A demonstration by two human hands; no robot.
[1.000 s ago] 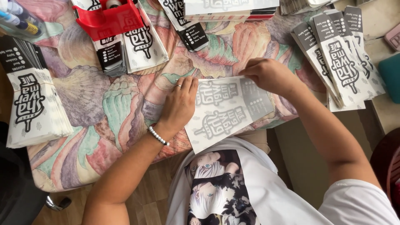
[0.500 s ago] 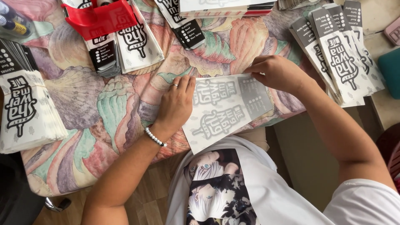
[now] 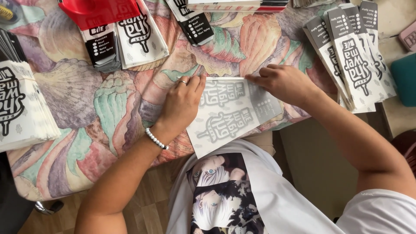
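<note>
Head view, looking straight down. Both hands are on one flat white paper sleeve (image 3: 232, 113) with grey reversed print. It lies at the near edge of the desk (image 3: 108, 112), which is covered by a cloth with a pastel shell pattern; the sleeve's lower corner hangs past the edge over the person's white shirt (image 3: 277, 199).

Left hand (image 3: 182, 104): palm down, pressed on the sleeve's left end, fingers (image 3: 197, 84) straight and close together, flat on the paper, not curled round it. Ring on one finger, white bead bracelet (image 3: 155, 138) on the wrist.

Right hand (image 3: 284, 82): resting on the sleeve's top right part, fingers bent and bunched at the upper edge. Cannot tell whether they pinch the paper or just press it.

Around them: a fanned stack of printed sleeves (image 3: 353, 56) just right of the right hand. A thick stack of sleeves (image 3: 21, 108) at the left desk edge, well apart from the hands. More sleeves (image 3: 138, 34) at top left, partly under a red plastic thing (image 3: 99, 11). Another black-ended sleeve (image 3: 195, 21) at top centre. A teal object (image 3: 405, 78) at the right border. Wood floor (image 3: 147, 208) below the desk edge.
</note>
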